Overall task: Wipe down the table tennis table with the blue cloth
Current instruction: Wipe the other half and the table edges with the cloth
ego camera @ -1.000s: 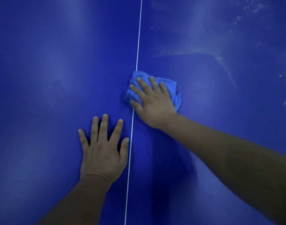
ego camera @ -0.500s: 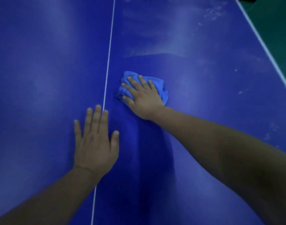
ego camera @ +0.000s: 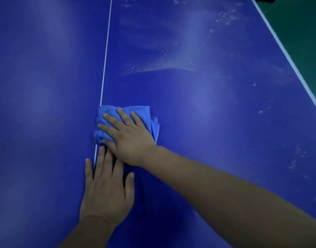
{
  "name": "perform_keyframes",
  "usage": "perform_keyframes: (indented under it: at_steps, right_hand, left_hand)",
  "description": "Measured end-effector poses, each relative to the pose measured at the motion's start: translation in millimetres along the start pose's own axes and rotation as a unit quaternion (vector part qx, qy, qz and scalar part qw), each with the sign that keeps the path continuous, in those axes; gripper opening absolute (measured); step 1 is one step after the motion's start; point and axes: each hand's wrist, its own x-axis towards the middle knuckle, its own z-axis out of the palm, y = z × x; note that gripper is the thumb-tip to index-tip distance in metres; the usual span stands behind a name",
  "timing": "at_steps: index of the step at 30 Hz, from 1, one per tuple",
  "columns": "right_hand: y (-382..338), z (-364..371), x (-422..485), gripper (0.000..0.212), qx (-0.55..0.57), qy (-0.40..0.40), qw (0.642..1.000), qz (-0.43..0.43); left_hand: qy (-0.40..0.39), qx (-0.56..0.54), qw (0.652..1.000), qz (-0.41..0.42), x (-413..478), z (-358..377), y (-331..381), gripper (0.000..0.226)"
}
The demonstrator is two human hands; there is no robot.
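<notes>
Pulling back toward you over the last second, your right hand [ego camera: 130,138] has drawn the cloth [ego camera: 141,113] closer to your body. It has ended up tucked against the right side of the white centre line [ego camera: 105,51], after sitting a little clear of that line half a second ago. The hand is not gripping: its fingers lie straight and spread, pressing the bunched cloth flat on the table [ego camera: 37,104]. Your left hand [ego camera: 107,192] has shifted too. It was left of the line before, and now it lies across it, palm down, fingers straight, holding nothing. Its fingertips sit just beside the heel of your right hand, so your two hands have nearly met. This looks like the end of a pull stroke, since there is little room left to bring the cloth nearer. The pale streak of dust [ego camera: 162,68] is well beyond the cloth now, farther than it was a second ago. More specks run out toward the white edge line [ego camera: 288,56] on the right. That far right stretch appears unwiped, so much of the job on this side is probably left, and your next stroke likely needs to reach out past the streak.
</notes>
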Motion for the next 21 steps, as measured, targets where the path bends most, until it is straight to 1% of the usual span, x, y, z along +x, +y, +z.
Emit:
perform_keyframes:
  at_steps: [1, 2, 3, 4, 5, 6, 7, 8, 9, 10, 11, 12, 13, 14, 15, 16, 17, 18, 19, 21]
  right_hand:
    - [16, -4, 6, 0.053, 0.001, -0.005, 0.999, -0.034]
    - [43, -8, 12, 0.052, -0.012, 0.013, 0.999, -0.029]
    - [78, -14, 17, 0.052, -0.037, 0.043, 0.998, 0.018]
    - [116, -21, 19, 0.056, -0.056, 0.084, 0.989, 0.109]
    - [156, -32, 15, 0.061, -0.073, 0.102, 0.965, 0.229]
    - [191, -42, 6, 0.063, -0.059, 0.113, 0.926, 0.355]
    - [212, -50, -5, 0.06, -0.021, 0.133, 0.876, 0.463]
    - [216, -54, -13, 0.058, 0.018, 0.151, 0.832, 0.534]
    - [207, -54, -15, 0.058, 0.032, 0.149, 0.819, 0.554]
    - [186, -48, -13, 0.058, 0.013, 0.143, 0.839, 0.525]
    - [158, -39, -10, 0.057, -0.004, 0.143, 0.879, 0.456]
    - [123, -27, -8, 0.058, -0.019, 0.149, 0.923, 0.354]
    - [90, -13, -11, 0.058, -0.025, 0.136, 0.961, 0.238]
    - [66, -3, -17, 0.058, -0.024, 0.101, 0.987, 0.125]
    - [58, 1, -25, 0.057, -0.027, 0.067, 0.997, 0.04]
    - [67, -5, -29, 0.056, -0.026, 0.047, 0.999, -0.01]
    - [95, -9, -30, 0.054, -0.04, 0.055, 0.998, -0.006]
    - [126, -18, -31, 0.054, -0.05, 0.063, 0.995, 0.052]
    - [163, -25, -32, 0.057, -0.063, 0.085, 0.985, 0.135]
    - [229, -48, -43, 0.065, -0.075, 0.075, 0.938, 0.329]
  left_hand:
    - [0.0, 0.004, 1.0, 0.002, 1, 0, 1, 0.065]
    - [0.001, 0.005, 1.0, 0.004, 0, 1, 1, 0.066]
    - [0.004, 0.003, 1.0, 0.007, 1, 1, 1, 0.066]
    - [0.004, 0.001, 1.0, 0.011, 1, 1, 0, 0.066]
    - [0.001, 0.001, 1.0, 0.013, 1, 1, 0, 0.066]
    - [-0.002, 0.001, 1.0, 0.014, 1, 1, 0, 0.066]
    - [-0.005, 0.001, 1.0, 0.014, 1, 1, -1, 0.066]
    - [-0.008, 0.003, 1.0, 0.013, 1, 1, -2, 0.066]
    - [-0.01, 0.004, 1.0, 0.012, 1, 1, -2, 0.066]
    - [-0.012, 0.004, 1.0, 0.012, 1, 1, -3, 0.066]
    - [-0.011, 0.003, 1.0, 0.013, 0, 1, -3, 0.067]
    - [-0.007, 0.002, 1.0, 0.015, 0, 1, -2, 0.067]
    - [-0.001, 0.003, 1.0, 0.016, 0, 1, -2, 0.068]
    - [0.002, 0.006, 1.0, 0.018, 1, 2, -1, 0.068]
    - [0.001, 0.009, 1.0, 0.018, 1, 2, -1, 0.069]
    - [-0.002, 0.009, 1.0, 0.02, 1, 2, -1, 0.069]
    - [-0.004, 0.007, 1.0, 0.021, 1, 1, -2, 0.069]
    - [-0.006, 0.007, 1.0, 0.019, 2, 1, -2, 0.069]
    - [-0.011, 0.01, 1.0, 0.017, 1, 0, -2, 0.069]
    - [-0.016, 0.011, 1.0, 0.014, 1, 0, -1, 0.069]
